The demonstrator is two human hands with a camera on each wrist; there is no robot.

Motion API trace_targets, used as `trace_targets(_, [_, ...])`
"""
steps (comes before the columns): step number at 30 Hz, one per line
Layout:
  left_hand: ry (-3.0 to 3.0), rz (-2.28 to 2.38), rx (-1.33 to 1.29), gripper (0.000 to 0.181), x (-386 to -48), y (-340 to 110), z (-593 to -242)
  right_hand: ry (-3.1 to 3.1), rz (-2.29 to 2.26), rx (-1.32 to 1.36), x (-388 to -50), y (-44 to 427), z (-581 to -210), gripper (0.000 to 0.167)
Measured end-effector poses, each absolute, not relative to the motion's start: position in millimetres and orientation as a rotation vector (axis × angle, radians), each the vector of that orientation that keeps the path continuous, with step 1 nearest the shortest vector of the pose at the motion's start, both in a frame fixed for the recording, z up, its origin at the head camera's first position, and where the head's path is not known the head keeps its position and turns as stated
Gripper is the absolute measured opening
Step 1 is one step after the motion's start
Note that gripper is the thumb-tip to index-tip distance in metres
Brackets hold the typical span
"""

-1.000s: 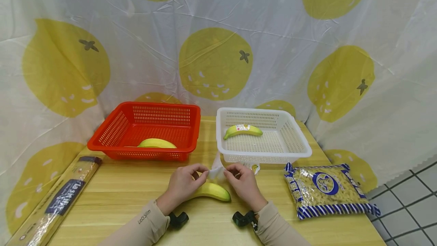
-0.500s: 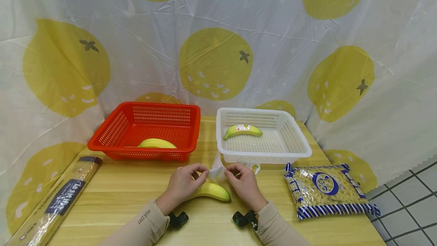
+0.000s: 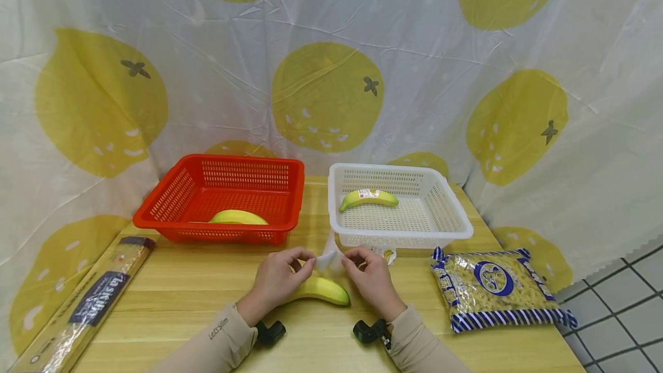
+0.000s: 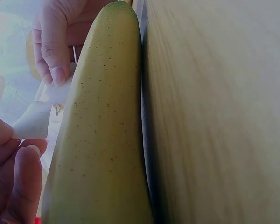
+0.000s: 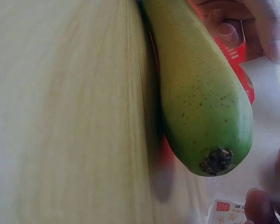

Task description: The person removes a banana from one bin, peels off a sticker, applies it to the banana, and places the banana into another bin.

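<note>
Between my two hands stretches a strip of thin white paper (image 3: 327, 261). My left hand (image 3: 282, 281) pinches its left side between thumb and index finger, and my right hand (image 3: 373, 281) pinches the right side. A yellow banana (image 3: 321, 290) with a green tip lies on the table just below the paper, its left end hidden behind the left hand. By the right hand shows a printed banana label (image 3: 388, 256); red print on the label (image 5: 223, 206) is visible in the right wrist view. Both wrist views are largely filled by the banana on the table.
A red basket (image 3: 217, 227) at the back left holds a banana (image 3: 238, 217). The white basket (image 3: 401, 235) at the back right contains a labelled banana (image 3: 383, 198). A pasta bag (image 3: 497, 286) lies right, and a long spaghetti pack (image 3: 98, 298) lies left.
The hands keep almost the same place and grip. The white paper between them and the label by the right hand have shifted very slightly.
</note>
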State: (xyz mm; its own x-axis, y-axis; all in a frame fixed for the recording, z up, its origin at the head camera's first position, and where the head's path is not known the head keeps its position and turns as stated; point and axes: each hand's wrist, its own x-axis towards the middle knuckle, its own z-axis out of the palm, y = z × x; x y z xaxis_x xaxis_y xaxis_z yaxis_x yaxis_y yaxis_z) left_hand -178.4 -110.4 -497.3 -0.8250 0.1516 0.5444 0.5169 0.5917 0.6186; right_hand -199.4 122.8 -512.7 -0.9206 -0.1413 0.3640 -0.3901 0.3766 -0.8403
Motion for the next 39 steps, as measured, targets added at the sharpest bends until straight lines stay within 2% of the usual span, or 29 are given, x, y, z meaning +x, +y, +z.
trace_targets(8, [-2.386,-1.141,-0.533,0.013,-177.7,-110.7,-496.2,-2.392,1.58,0.481,-198.5,122.6,-512.1,0.002])
trace_targets(16, [-2.383,-1.143,-0.527,0.013,-178.0,-110.5,-496.6,-2.398,1.58,0.48,-201.0,123.3,-514.8,0.008])
trace_targets(20, [-2.384,-1.151,-0.526,0.014,-178.5,-110.8,-497.2,-2.409,1.553,0.466,-201.0,123.6,-515.0,0.002])
trace_targets(25, [-2.381,-1.157,-0.53,0.014,-178.8,-111.2,-497.8,-2.4,1.526,0.457,-200.7,123.8,-514.8,0.007])
trace_targets(33, [-2.383,-1.16,-0.534,0.014,-178.5,-111.8,-497.5,-2.409,1.522,0.46,-201.9,124.1,-516.1,0.003])
trace_targets(39, [-2.335,-1.139,-0.552,0.015,-178.1,-113.3,-497.6,-2.418,1.578,0.483,-202.5,123.4,-518.2,0.008])
